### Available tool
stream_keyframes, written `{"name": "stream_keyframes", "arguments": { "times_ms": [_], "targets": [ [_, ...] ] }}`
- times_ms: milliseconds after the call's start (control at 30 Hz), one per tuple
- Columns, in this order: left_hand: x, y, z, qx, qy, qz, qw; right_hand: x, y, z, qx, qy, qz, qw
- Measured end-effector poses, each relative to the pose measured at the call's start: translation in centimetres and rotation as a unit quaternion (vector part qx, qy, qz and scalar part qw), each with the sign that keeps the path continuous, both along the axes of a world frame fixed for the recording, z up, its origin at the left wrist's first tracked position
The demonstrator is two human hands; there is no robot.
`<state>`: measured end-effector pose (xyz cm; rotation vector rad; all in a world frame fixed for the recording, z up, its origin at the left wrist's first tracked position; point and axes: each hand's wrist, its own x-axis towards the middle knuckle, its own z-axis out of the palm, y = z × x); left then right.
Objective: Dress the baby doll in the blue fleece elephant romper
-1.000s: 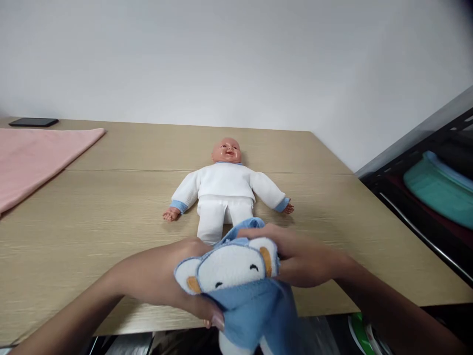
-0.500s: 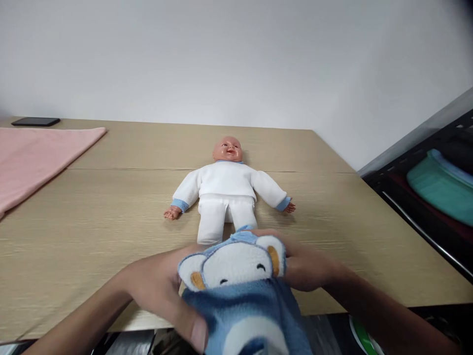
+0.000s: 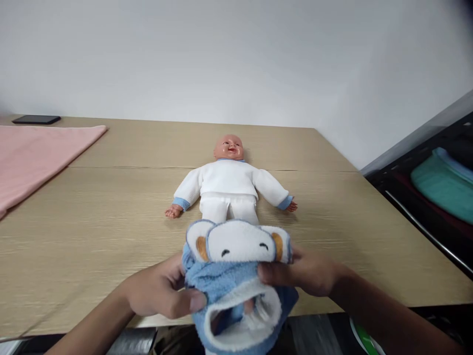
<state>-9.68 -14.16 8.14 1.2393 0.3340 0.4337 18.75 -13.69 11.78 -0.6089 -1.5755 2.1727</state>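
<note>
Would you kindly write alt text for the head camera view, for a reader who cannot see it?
Two hands, left hand and right hand, hold open a blue hooded garment with an animal face above a wooden table. Beyond lies a baby doll in white, face up; a pink cloth lies far left.

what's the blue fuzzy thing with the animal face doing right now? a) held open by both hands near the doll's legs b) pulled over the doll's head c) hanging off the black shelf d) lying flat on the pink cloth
a: the left hand and right hand grip the blue garment by its sides, opening spread, just in front of the doll.
</note>
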Motion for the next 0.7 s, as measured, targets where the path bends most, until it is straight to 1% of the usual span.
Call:
{"name": "stream_keyframes", "arguments": {
  "times_ms": [33,67,133,167,233,300,333,367,433,500,567,633,667,700],
  "targets": [
    [0.1,-0.3,-0.1,-0.028,-0.006,-0.012,1.0,-0.2,-0.2,0.1,-0.014,0.005,-0.007,1.0],
    [0.1,-0.6,-0.3,-0.058,-0.005,-0.01,0.998,-0.4,-0.5,0.2,-0.028,0.004,-0.015,0.999],
    [0.1,-1.4,-0.6,-0.089,0.022,0.029,0.995,-0.7,-1.0,0.3,-0.051,-0.007,-0.045,0.998],
    [0.1,-1.8,-0.7,-0.084,0.04,0.051,0.994,-0.9,-1.3,0.4,-0.062,-0.007,-0.051,0.997],
    [0.0,-2.9,-0.7,-0.06,0.067,0.076,0.993,-1.3,-2.1,0.5,-0.085,0.004,-0.022,0.996],
    [0.2,-4.0,-0.4,-0.047,0.074,0.082,0.993,-1.6,-2.8,0.6,-0.1,0.015,-0.004,0.995],
    [0.3,-4.6,-0.2,-0.044,0.073,0.084,0.993,-1.7,-3.1,0.7,-0.093,0.011,-0.01,0.996],
    [0.5,-5.1,0.0,-0.041,0.072,0.087,0.993,-1.8,-3.4,0.9,-0.071,-0.006,-0.031,0.997],
    [0.8,-6.2,0.3,-0.034,0.072,0.109,0.991,-1.9,-3.9,1.4,0.006,-0.071,-0.098,0.993],
    [0.9,-7.1,0.5,-0.026,0.09,0.168,0.981,-2.0,-4.2,2.0,0.101,-0.142,-0.164,0.971],
    [1.0,-7.6,0.5,-0.011,0.13,0.243,0.961,-2.1,-4.4,2.4,0.187,-0.204,-0.214,0.937],
    [1.0,-7.8,0.5,0.011,0.18,0.302,0.936,-2.2,-4.5,2.4,0.253,-0.264,-0.228,0.902],
    [1.1,-7.8,0.5,0.02,0.204,0.318,0.926,-2.2,-4.6,2.4,0.274,-0.294,-0.218,0.889],
    [1.2,-7.9,0.5,0.025,0.224,0.321,0.92,-2.2,-4.7,2.3,0.288,-0.321,-0.2,0.88]
  ]
}}
